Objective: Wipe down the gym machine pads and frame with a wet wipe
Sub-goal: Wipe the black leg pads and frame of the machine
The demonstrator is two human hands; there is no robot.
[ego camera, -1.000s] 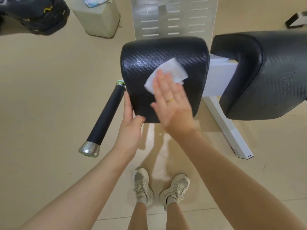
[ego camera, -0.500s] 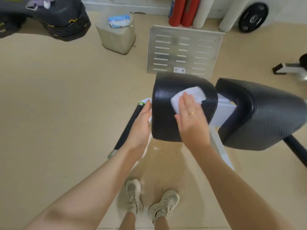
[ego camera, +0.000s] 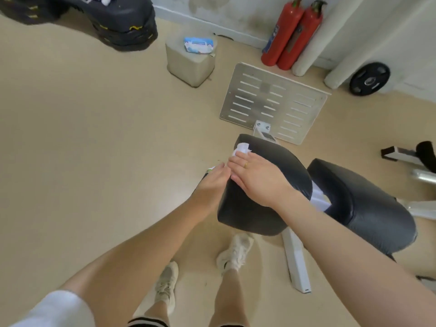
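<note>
My right hand (ego camera: 257,178) lies flat, fingers straight, pressing a crumpled white wet wipe (ego camera: 241,149) onto the rounded upper left corner of the black, smooth leatherette pad (ego camera: 280,161). My left hand (ego camera: 212,182) rests against the pad's left side; I cannot tell how its fingers lie. A second curved black pad (ego camera: 368,208) sits just right, on the white square-tube frame (ego camera: 296,263).

Right hand (ego camera: 260,179) shifted from pad (ego camera: 278,185) face to its upper left edge. Wipe (ego camera: 241,149) now bunched, protruding past fingertips (ego camera: 232,160). Left hand (ego camera: 213,182) raised along left side, now touching right hand. View tilted up, revealing extinguishers (ego camera: 291,34).
</note>
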